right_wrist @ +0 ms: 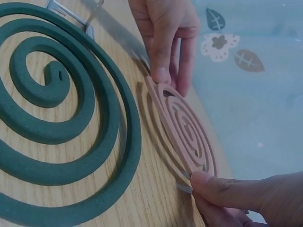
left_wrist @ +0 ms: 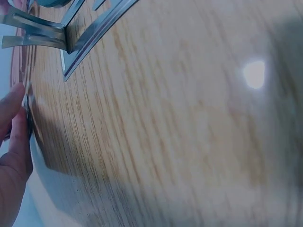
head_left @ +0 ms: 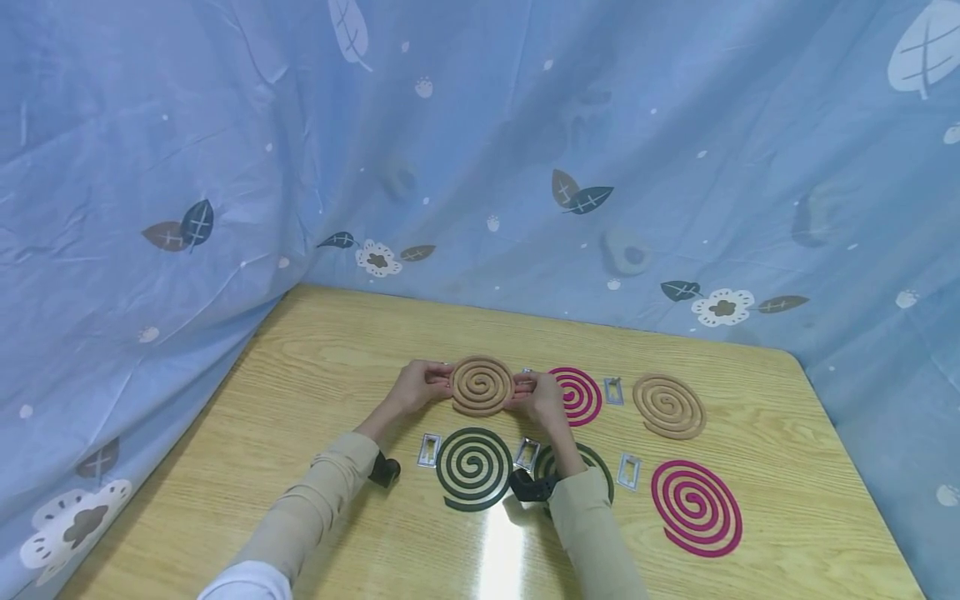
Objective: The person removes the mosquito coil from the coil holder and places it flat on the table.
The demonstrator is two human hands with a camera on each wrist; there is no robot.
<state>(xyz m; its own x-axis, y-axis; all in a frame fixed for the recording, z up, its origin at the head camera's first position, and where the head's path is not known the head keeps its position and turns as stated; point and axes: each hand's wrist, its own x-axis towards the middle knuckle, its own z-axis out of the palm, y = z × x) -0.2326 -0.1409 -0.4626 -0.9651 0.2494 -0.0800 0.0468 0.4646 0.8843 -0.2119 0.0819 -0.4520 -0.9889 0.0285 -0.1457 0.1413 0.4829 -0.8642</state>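
Note:
Both hands hold a tan mosquito coil (head_left: pixel 482 385) by opposite edges, in the back row on the left. My left hand (head_left: pixel 420 385) pinches its left edge, and my right hand (head_left: pixel 538 398) pinches its right edge. Seen in the right wrist view, the tan coil (right_wrist: pixel 187 130) is held at a slant above the table, the left hand (right_wrist: pixel 168 40) at its far end and the right hand (right_wrist: pixel 246 198) at its near end. A green mosquito coil (head_left: pixel 474 469) lies just in front. Near my left hand (left_wrist: pixel 14 151), a metal coil stand (left_wrist: pixel 68 40) shows bent prongs.
Another green coil (head_left: pixel 600 462) is partly under my right forearm. Magenta coils (head_left: pixel 573 396) (head_left: pixel 696 508) and a second tan coil (head_left: pixel 669 406) lie rightward. Metal stands (head_left: pixel 429 450) (head_left: pixel 527 454) (head_left: pixel 629 472) (head_left: pixel 613 391) sit between coils on the wooden table (head_left: pixel 337 333). A blue curtain (head_left: pixel 480 150) hangs behind.

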